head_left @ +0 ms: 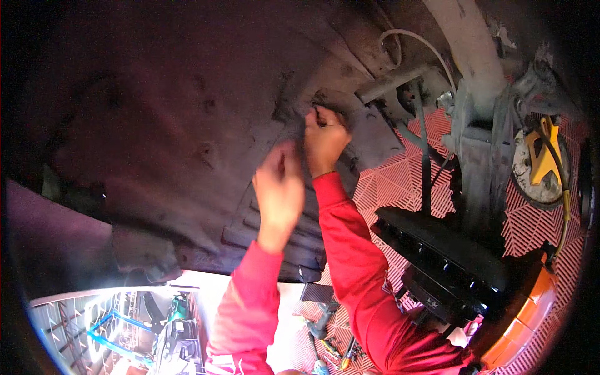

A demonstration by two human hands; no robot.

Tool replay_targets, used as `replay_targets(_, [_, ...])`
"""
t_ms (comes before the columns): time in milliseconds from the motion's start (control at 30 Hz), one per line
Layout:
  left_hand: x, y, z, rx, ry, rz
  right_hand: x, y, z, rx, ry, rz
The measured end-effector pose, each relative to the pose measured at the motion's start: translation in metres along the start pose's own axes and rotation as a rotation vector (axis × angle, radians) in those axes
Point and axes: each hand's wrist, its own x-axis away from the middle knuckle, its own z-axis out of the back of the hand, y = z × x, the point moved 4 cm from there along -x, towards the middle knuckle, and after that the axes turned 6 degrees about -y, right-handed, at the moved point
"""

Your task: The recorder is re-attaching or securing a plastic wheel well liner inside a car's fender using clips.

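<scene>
Both of my arms, in red sleeves, reach up to a dark, dusty panel like a wheel-arch liner point(169, 144) under a vehicle. My right hand point(326, 140) presses up against the panel near its edge, its fingers closed together. Whatever it may hold there is too small and shaded to make out. Just left of it and a little nearer, my left hand point(279, 187) is raised close to the panel. Its fingers are smeared by motion, so its grip is unclear. Beside the right hand, a grey flap of the panel point(378, 131) ends above the red floor.
To the right stand a thick suspension part point(481, 144) and a brake disc point(524, 181) with a yellow caliper point(545, 153). A long black part point(444, 250) and an orange part point(525, 319) lie nearer. Tools, including a cordless drill point(322, 322), lie on the red grid floor point(400, 181).
</scene>
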Motion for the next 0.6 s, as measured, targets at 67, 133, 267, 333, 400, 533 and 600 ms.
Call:
replay_targets(67, [0.057,0.013,0.021,-0.182,-0.068,-0.204,0.004,0.012,-0.002,-0.248,0.103,-0.292])
replay_targets(133, [0.114,0.042,0.056,-0.434,-0.04,-0.495,0.006,0.005,-0.007,-0.284,0.105,-0.305])
replay_targets(267, [0.195,0.035,0.138,-0.666,-0.121,-0.596,0.0,0.0,0.006,0.01,0.083,0.038])
replay_targets(333, [0.232,0.005,0.212,-0.961,0.052,-0.622,-0.001,-0.018,0.007,0.055,0.06,0.08])
replay_targets(400, [0.223,0.004,0.231,-0.951,0.136,-0.654,-0.003,-0.018,0.008,0.048,0.029,0.131])
replay_targets(533, [0.18,0.003,0.26,-0.783,0.408,-0.736,-0.006,-0.011,0.012,0.086,0.015,0.18])
replay_targets(600, [0.163,-0.015,0.268,-0.764,0.541,-0.899,-0.003,-0.01,0.007,0.135,-0.056,0.098])
